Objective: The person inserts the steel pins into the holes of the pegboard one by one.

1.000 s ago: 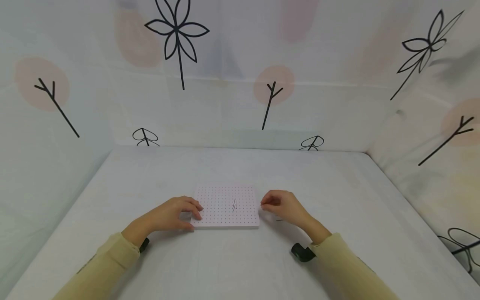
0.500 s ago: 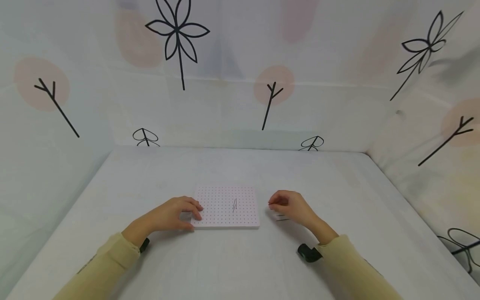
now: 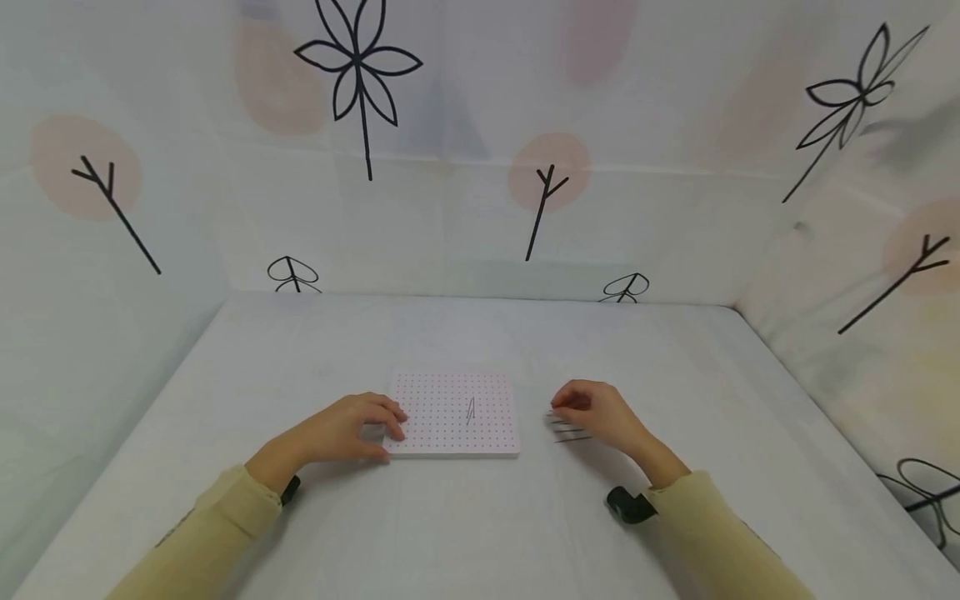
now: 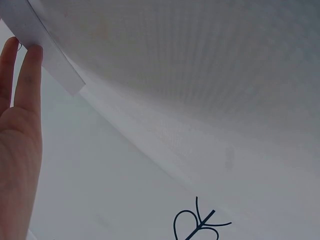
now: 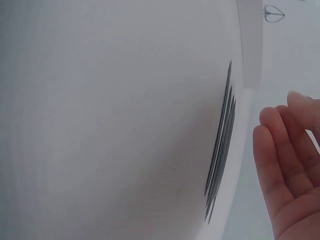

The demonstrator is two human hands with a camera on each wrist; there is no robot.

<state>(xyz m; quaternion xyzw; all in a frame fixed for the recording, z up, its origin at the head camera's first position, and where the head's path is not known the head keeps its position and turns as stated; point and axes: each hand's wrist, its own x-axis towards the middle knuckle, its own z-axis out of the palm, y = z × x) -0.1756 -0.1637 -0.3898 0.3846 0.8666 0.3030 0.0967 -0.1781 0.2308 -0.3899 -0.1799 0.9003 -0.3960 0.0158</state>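
Pegboard [image 3: 442, 414] lies on the worktop [image 3: 450, 525], left hand [image 3: 348, 427] loosely spread against it, while the right hand [image 3: 600, 412], narrowed near thin sticks [image 5: 220, 142], holding what I cannot tell, seems to be picking one, needing a precise pinch next.

Pale yellow long sleeves [image 3: 213, 533], thin dark line [image 3: 174, 528] along each; small black rounded wrist cameras [image 3: 630, 506]

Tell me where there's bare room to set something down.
Free: the tabletop between the dotted board and the patterned backdrop, and the near stretch between both sleeves. Crowded: right of the board, where thin dark rods lie by the right grip, and the board's left edge, which the left grip touches.
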